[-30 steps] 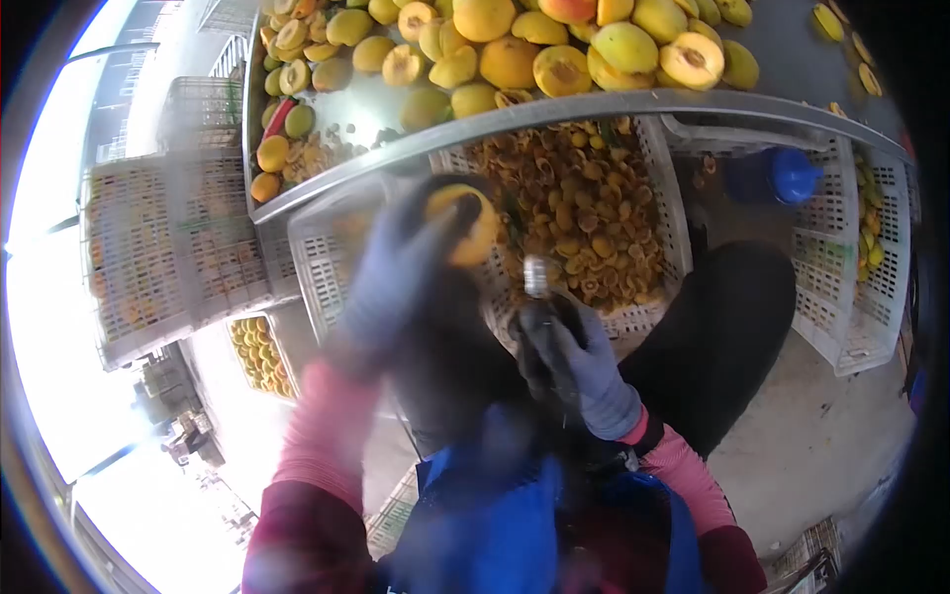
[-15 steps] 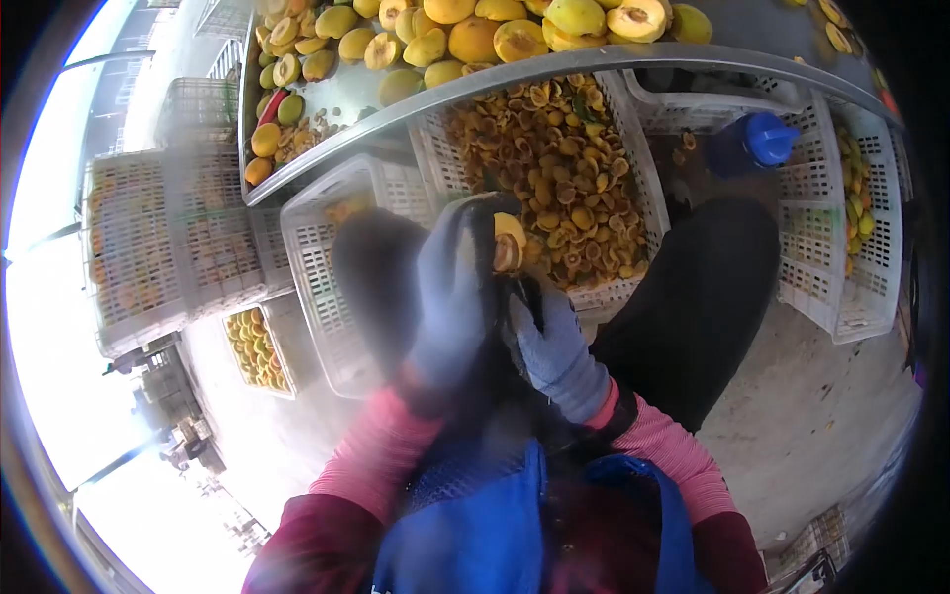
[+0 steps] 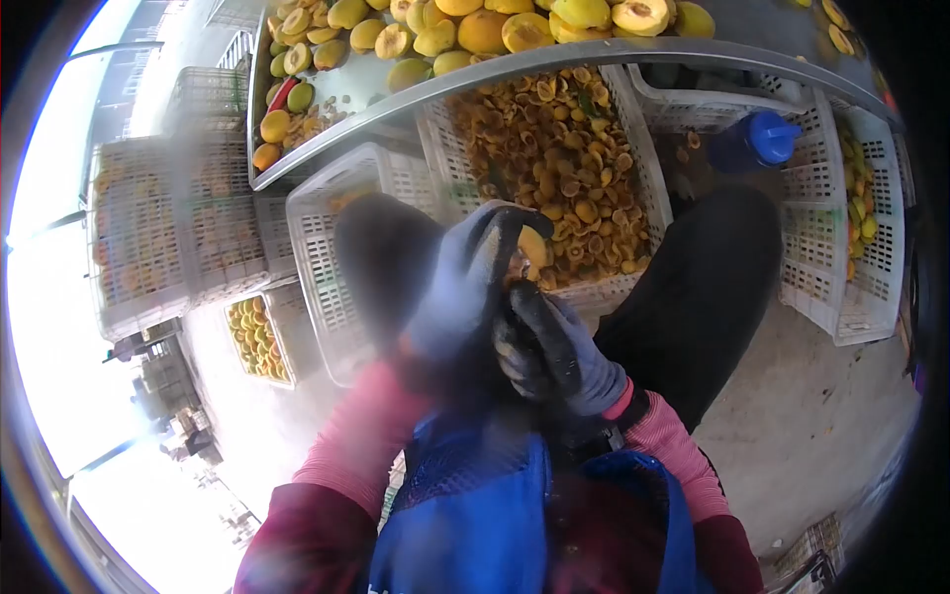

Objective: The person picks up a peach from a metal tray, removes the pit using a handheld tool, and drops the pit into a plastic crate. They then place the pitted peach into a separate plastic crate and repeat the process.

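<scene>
My left hand (image 3: 453, 282), in a grey glove with dark fingers, is closed around a cut yellow peach (image 3: 535, 247). Part of the fruit shows beyond the fingers, its cut face turned to the right. Just below it, my right hand (image 3: 566, 358), gloved the same way, has its fingers curled in. Its fingertips come close to the underside of the peach. Whatever the right fingers hold is hidden. Both hands are over my lap, in front of a white crate (image 3: 655, 188) filled with brownish-yellow peach scraps.
A metal-edged table (image 3: 554, 56) bearing whole and halved peaches (image 3: 482, 33) runs across the top. A white basket (image 3: 341, 287) stands by my left knee. To the right are a blue jug (image 3: 757, 142) and white crates (image 3: 816, 228). Stacked crates (image 3: 139, 238) stand left.
My right hand has rolled over, so its dark curled fingers now face the camera. The peach has shifted slightly right and turned within my left hand.
</scene>
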### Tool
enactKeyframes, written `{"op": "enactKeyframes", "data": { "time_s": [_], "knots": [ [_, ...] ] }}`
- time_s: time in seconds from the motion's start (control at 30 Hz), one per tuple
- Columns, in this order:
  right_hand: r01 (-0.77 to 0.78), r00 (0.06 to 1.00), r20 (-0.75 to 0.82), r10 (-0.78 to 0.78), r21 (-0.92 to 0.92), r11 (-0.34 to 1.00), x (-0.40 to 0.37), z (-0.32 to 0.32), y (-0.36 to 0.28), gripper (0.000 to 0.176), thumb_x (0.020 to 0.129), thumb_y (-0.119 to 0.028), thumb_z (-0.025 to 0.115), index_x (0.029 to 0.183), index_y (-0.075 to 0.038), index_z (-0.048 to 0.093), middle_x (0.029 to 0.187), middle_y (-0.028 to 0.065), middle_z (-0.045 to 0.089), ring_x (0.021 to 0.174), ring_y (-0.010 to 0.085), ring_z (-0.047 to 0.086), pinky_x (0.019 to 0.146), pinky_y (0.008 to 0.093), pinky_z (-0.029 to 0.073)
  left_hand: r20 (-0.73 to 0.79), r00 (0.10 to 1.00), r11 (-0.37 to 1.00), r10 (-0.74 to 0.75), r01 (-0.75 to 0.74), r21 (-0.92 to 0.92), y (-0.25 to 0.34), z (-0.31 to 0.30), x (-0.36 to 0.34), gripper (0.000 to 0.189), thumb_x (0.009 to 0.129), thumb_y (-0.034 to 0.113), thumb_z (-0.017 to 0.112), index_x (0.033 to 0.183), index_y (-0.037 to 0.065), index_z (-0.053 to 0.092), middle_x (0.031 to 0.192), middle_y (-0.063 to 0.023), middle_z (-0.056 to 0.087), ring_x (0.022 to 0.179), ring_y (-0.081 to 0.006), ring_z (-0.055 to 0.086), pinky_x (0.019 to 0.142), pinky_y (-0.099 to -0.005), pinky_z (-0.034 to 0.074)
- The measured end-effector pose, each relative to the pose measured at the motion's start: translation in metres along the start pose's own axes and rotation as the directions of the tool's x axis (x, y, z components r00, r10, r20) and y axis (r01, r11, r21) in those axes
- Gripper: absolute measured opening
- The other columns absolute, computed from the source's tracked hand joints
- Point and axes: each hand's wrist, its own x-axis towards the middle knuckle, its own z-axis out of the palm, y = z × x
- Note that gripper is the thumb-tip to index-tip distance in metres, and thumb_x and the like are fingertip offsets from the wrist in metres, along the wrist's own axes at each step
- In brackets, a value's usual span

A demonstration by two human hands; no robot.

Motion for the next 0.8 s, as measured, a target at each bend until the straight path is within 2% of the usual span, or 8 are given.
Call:
{"op": "enactKeyframes", "data": {
  "time_s": [0.13, 0.27, 0.4, 0.47, 0.5, 0.57, 0.7, 0.8],
  "knots": [
    [-0.360, 0.861, 0.492, 0.131, 0.407, 0.840, 0.013, -0.023, 0.012, 0.041, 0.093, -0.051, 0.039, 0.089, -0.012, 0.050, 0.055, -0.0012, 0.042, 0.039, 0.0076, 0.035, 0.036, 0.0239, 0.032, 0.158, 0.985, 0.993, -0.071, 0.056, 0.099, 0.000, -0.006, 0.003, 0.031, 0.093, 0.022, 0.044, 0.105, -0.002, 0.058, 0.088, -0.0078, 0.060, 0.081, -0.0125, 0.056, 0.072, -0.0239, 0.046],
    [-0.393, 0.642, 0.765, -0.051, 0.386, 0.835, 0.022, -0.025, 0.004, 0.045, 0.094, -0.053, 0.035, 0.090, -0.012, 0.051, 0.054, -0.0022, 0.041, 0.040, 0.0089, 0.036, 0.036, 0.0235, 0.033, -0.251, 0.967, 0.999, -0.042, 0.039, -0.016, -0.027, 0.006, -0.015, 0.028, 0.089, 0.015, 0.051, 0.111, -0.002, 0.051, 0.093, -0.0123, 0.060, 0.083, -0.0185, 0.059, 0.073, -0.0300, 0.048],
    [-0.304, 0.819, 0.574, 0.024, 0.397, 0.866, 0.022, -0.040, 0.005, 0.045, 0.093, -0.054, 0.035, 0.088, -0.012, 0.052, 0.055, -0.0027, 0.041, 0.040, 0.0088, 0.038, 0.036, 0.0238, 0.032, -0.458, 0.813, 0.864, 0.361, -0.106, 0.493, -0.016, -0.043, -0.026, 0.041, 0.086, 0.009, 0.056, 0.122, -0.004, 0.040, 0.102, -0.0145, 0.057, 0.088, -0.0253, 0.058, 0.079, -0.0348, 0.048],
    [-0.291, 0.864, 0.498, 0.073, 0.376, 0.880, 0.032, -0.057, 0.013, 0.045, 0.093, -0.054, 0.036, 0.087, -0.013, 0.053, 0.055, -0.0025, 0.041, 0.041, 0.0085, 0.039, 0.036, 0.0239, 0.032, -0.639, 0.764, 0.974, 0.089, 0.069, 0.217, -0.012, -0.127, -0.029, 0.030, 0.091, 0.023, 0.052, 0.111, 0.001, 0.055, 0.108, -0.0166, 0.059, 0.092, -0.0241, 0.059, 0.083, -0.0350, 0.046],
    [-0.286, 0.873, 0.480, 0.085, 0.363, 0.887, 0.034, -0.058, 0.009, 0.045, 0.093, -0.054, 0.037, 0.088, -0.012, 0.054, 0.057, -0.0025, 0.043, 0.043, 0.0088, 0.040, 0.037, 0.0236, 0.033, -0.605, 0.789, 0.859, 0.107, 0.232, 0.456, -0.033, -0.180, -0.029, 0.033, 0.090, 0.029, 0.053, 0.108, 0.001, 0.058, 0.106, -0.0189, 0.061, 0.096, -0.0279, 0.060, 0.083, -0.0366, 0.046],
    [-0.272, 0.892, 0.441, 0.100, 0.346, 0.898, 0.036, -0.054, 0.004, 0.044, 0.092, -0.053, 0.039, 0.090, -0.012, 0.056, 0.060, -0.0025, 0.046, 0.046, 0.0094, 0.043, 0.040, 0.0230, 0.034, -0.559, 0.816, 0.055, 0.148, 0.557, 0.829, -0.040, -0.220, -0.030, 0.040, 0.084, 0.034, 0.062, 0.109, 0.002, 0.060, 0.102, -0.0192, 0.063, 0.092, -0.0287, 0.062, 0.077, -0.0348, 0.047],
    [-0.018, 0.997, -0.079, 0.021, 0.045, 0.999, 0.036, -0.034, -0.005, 0.043, 0.092, -0.053, 0.039, 0.089, -0.013, 0.054, 0.062, -0.0020, 0.049, 0.048, 0.0105, 0.044, 0.042, 0.0253, 0.037, -0.590, 0.712, 0.545, 0.379, 0.343, 0.765, 0.007, -0.150, 0.048, 0.023, 0.087, 0.014, 0.060, 0.106, 0.001, 0.063, 0.100, -0.0110, 0.066, 0.081, -0.0161, 0.061, 0.073, -0.0280, 0.049],
    [0.154, 0.941, -0.256, -0.220, -0.255, 0.955, 0.043, -0.024, -0.006, 0.044, 0.092, -0.053, 0.041, 0.089, -0.012, 0.054, 0.061, -0.0022, 0.050, 0.048, 0.0094, 0.046, 0.042, 0.0240, 0.038, -0.318, 0.901, 0.836, 0.296, -0.083, 0.542, 0.061, -0.032, 0.123, 0.024, 0.081, 0.007, 0.062, 0.104, 0.002, 0.062, 0.099, -0.0119, 0.063, 0.087, -0.0201, 0.063, 0.078, -0.0294, 0.049]
  ]
}}
